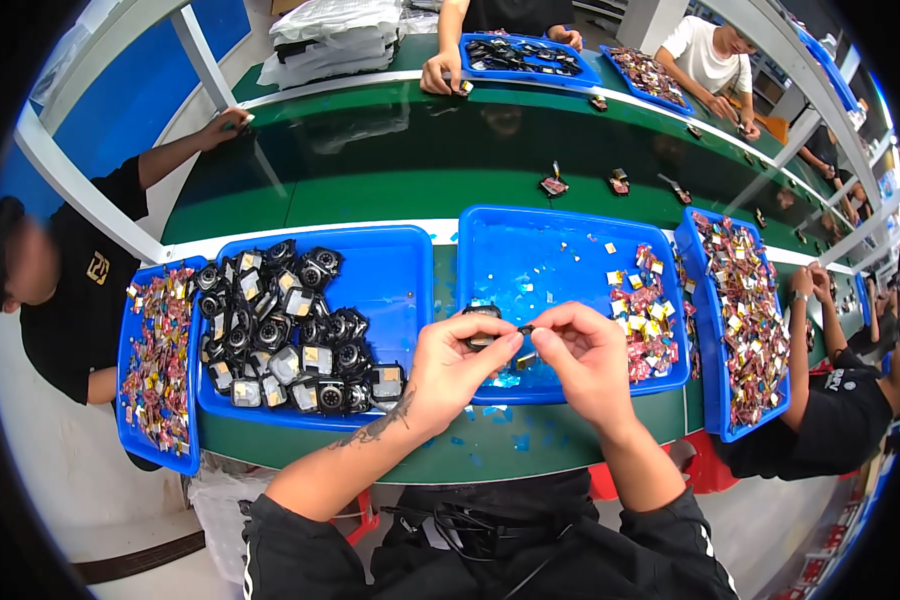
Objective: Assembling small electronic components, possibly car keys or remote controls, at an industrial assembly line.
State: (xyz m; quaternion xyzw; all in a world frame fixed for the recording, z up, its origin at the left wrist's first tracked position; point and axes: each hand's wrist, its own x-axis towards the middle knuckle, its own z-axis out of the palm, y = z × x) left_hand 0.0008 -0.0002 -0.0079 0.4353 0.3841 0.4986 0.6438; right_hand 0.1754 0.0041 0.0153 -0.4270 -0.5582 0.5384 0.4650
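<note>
My left hand (448,368) is closed around a black watch case (482,342), partly covered by the fingers. Thumb and fingertips of my right hand (588,368) pinch a small dark piece (526,329) right beside the left fingertips; its kind is too small to tell. Both hands are over the near part of a blue tray (500,225). Small circuit parts (650,325) with pink, yellow and white patches lie heaped on that tray's right side. To the left, another blue tray (410,290) holds a pile of black watch cases (290,330).
Narrower blue trays full of similar small parts stand at far left (158,370) and right (740,320). Beyond a pale rail runs a green belt (390,190) with several loose parts. People work across the belt and on both sides. Blue scraps (520,442) lie on the near edge.
</note>
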